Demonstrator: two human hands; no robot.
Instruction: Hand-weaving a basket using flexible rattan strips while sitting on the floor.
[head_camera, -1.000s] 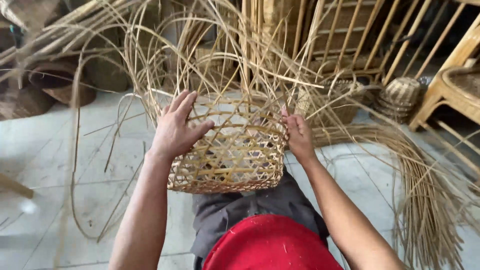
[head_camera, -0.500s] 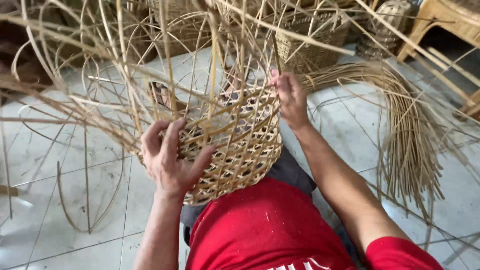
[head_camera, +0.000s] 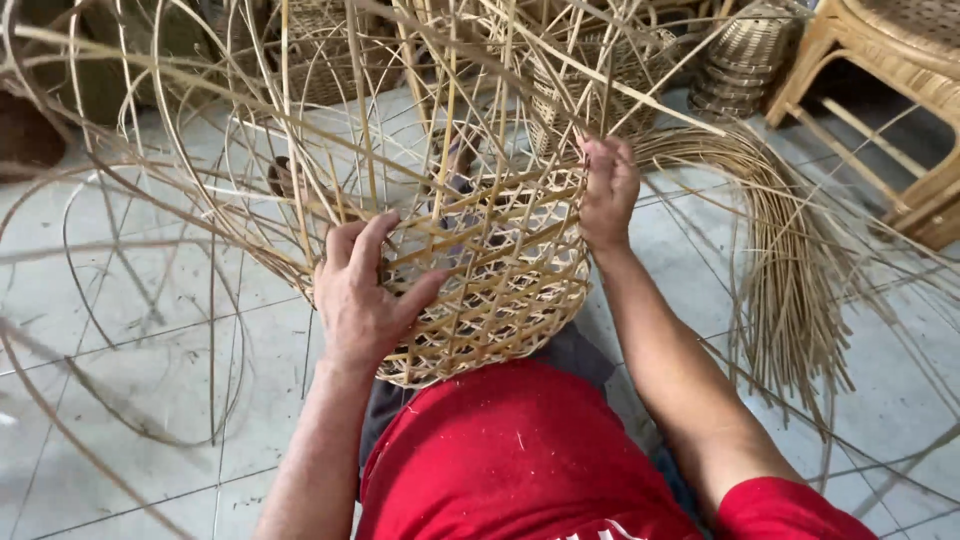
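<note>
Cane, pale and split into thin strips, fills both hands: a half-woven basket (head_camera: 490, 290) with an open lattice wall lies on its side across the person's lap, its woven bottom toward the red shirt (head_camera: 520, 460) and its unfinished mouth pointing away. The left hand (head_camera: 365, 295) lies flat against the near left wall of the basket, fingers spread and thumb hooked over the weave, pressing rather than pinching. The right hand (head_camera: 608, 195) is at the far right rim, its fingers curled shut on the rim strips; exactly which strip it pinches cannot be told. From the rim between and beyond the hands, long loose strips (head_camera: 300, 130) spring up and outward in wide arcs, crossing over each other and sweeping down to the floor left of the left hand. Right of the right hand a thick bundle of cane (head_camera: 790, 260) bends over in an arch and fans out on the floor. Beneath everything is a floor (head_camera: 120, 330) of light grey tiles. Beyond the hands, past the upright strips, stand other woven baskets (head_camera: 600, 70), partly hidden by the strips. Farther right of the right hand a stack of small baskets (head_camera: 740, 60) sits just beside a cane chair (head_camera: 900, 100), whose legs and seat edge show at the corner.
</note>
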